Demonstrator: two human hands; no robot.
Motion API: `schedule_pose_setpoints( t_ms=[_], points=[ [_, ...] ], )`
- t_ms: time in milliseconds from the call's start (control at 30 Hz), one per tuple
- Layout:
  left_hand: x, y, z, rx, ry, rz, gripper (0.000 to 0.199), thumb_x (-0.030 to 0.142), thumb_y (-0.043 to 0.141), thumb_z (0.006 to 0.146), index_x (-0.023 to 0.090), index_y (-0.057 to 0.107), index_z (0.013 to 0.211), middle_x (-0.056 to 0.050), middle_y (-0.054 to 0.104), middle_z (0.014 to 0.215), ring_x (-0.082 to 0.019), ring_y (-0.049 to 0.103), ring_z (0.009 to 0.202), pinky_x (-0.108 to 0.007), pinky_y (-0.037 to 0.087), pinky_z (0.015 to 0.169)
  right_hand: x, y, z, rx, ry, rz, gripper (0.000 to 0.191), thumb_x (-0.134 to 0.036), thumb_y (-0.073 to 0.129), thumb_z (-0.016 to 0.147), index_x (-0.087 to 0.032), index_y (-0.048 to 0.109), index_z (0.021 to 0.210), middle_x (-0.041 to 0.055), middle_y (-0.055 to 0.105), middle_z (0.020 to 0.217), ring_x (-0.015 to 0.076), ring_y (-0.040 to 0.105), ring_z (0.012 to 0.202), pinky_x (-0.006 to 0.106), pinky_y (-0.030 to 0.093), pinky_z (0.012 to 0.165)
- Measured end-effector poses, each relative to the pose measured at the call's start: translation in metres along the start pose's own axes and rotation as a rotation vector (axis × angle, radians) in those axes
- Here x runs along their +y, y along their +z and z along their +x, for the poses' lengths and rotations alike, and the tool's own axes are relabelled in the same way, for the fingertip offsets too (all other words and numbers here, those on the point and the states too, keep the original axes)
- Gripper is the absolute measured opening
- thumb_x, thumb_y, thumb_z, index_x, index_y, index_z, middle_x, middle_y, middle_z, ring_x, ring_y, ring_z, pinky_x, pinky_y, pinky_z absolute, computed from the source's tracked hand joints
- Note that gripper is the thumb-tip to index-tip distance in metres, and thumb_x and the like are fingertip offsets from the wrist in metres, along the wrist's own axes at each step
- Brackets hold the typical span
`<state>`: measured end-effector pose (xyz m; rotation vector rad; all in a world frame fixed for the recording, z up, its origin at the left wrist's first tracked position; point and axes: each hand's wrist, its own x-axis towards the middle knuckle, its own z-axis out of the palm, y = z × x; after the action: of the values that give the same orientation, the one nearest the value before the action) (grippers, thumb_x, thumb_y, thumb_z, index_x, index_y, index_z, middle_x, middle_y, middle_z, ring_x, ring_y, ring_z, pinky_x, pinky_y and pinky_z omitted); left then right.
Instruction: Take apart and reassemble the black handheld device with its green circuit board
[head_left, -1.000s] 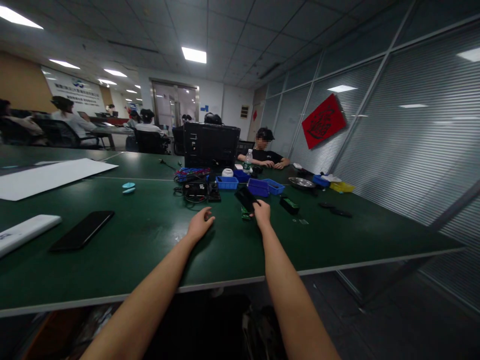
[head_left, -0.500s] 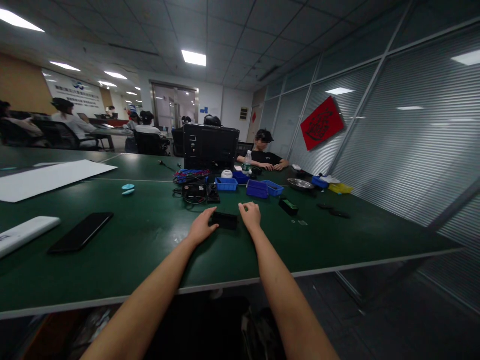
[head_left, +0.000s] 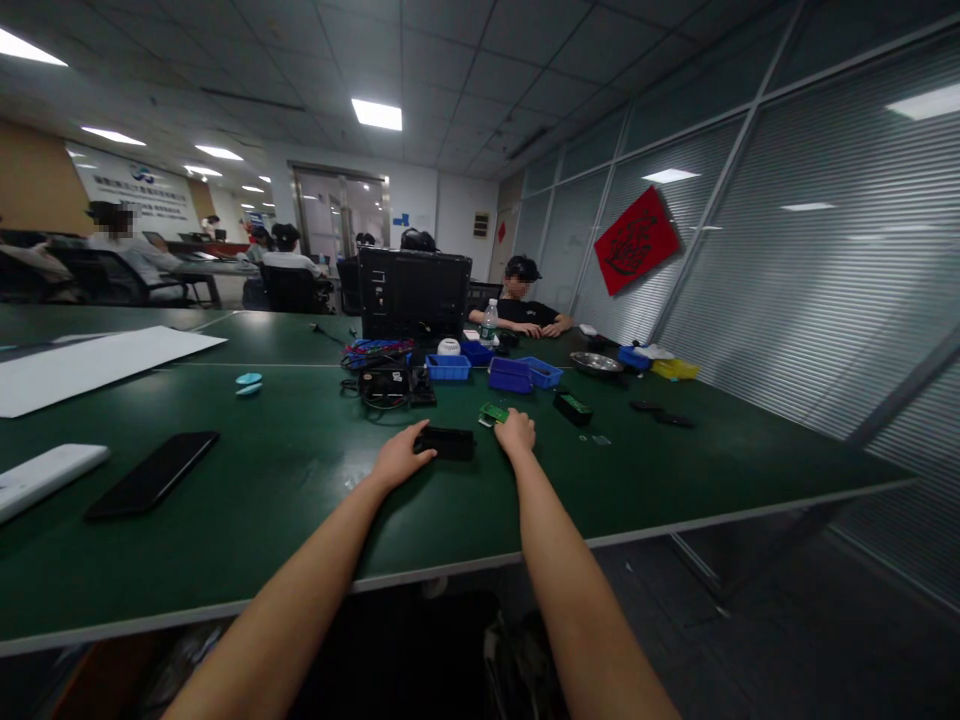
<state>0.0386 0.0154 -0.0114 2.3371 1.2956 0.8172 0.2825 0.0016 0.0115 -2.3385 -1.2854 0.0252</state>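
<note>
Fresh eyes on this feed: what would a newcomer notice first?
Probably the tilted red sign on the glass wall at right, the boldest colour here. Next, the big black monitor, back turned, beyond a blue tray. Then, nearer, the left hand around one end of a black case, and the right hand with fingers at a green circuit board.

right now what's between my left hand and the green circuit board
In the head view, the black case lies between your left hand and the green circuit board.
</note>
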Motion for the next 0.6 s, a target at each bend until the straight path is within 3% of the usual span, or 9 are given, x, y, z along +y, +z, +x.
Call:
schedule_pose_setpoints(
  t_ms=[133,300,400,500,600],
  points=[
    [0.0,0.0,0.001,-0.003,-0.013,-0.017,0.062,0.037,0.06,0.07,0.022,0.042,0.128,-0.004,0.052,0.125,-0.02,0.051,0.109,-0.028,0.039,0.092,0.008,-0.006,0.004,-0.016,-0.011,0.023,0.047,-0.036,0.056,0.074,-0.015,0.054,0.116,0.0157,0.053,0.113,0.0278,0.048,0.104,0.034,0.04,0.081],
    [0.003,-0.001,0.001,0.014,-0.046,-0.051,0.059,0.035,0.062,0.068,0.022,0.046,0.123,-0.004,0.056,0.12,-0.019,0.054,0.106,-0.027,0.041,0.089,0.01,-0.002,0.007,0.046,-0.038,0.131,0.043,-0.032,0.065,0.066,-0.013,0.062,0.105,0.0167,0.054,0.11,0.0272,0.05,0.102,0.034,0.039,0.084],
    [0.004,-0.002,0.0,0.018,-0.069,-0.075,0.059,0.034,0.064,0.067,0.022,0.047,0.123,-0.005,0.057,0.118,-0.019,0.055,0.104,-0.027,0.041,0.088,0.004,0.003,0.009,0.016,-0.103,0.494,0.047,-0.03,0.067,0.062,-0.012,0.062,0.105,0.0127,0.058,0.104,0.0225,0.055,0.092,0.032,0.041,0.082],
    [0.005,-0.003,0.0,0.022,-0.079,-0.096,0.059,0.033,0.065,0.067,0.022,0.047,0.122,-0.005,0.058,0.117,-0.019,0.055,0.102,-0.027,0.041,0.089,-0.005,0.005,0.006,-0.127,-0.222,0.931,0.052,-0.034,0.065,0.063,-0.013,0.059,0.11,0.0078,0.062,0.096,0.0187,0.057,0.083,0.031,0.044,0.074],
    [0.005,-0.002,0.0,0.029,-0.088,-0.115,0.059,0.032,0.065,0.066,0.022,0.048,0.122,-0.005,0.058,0.117,-0.019,0.055,0.103,-0.028,0.04,0.09,-0.014,0.003,-0.003,-0.269,-0.362,1.087,0.052,-0.035,0.067,0.061,-0.015,0.06,0.108,0.0051,0.063,0.09,0.0159,0.055,0.077,0.029,0.043,0.071]
  ],
)
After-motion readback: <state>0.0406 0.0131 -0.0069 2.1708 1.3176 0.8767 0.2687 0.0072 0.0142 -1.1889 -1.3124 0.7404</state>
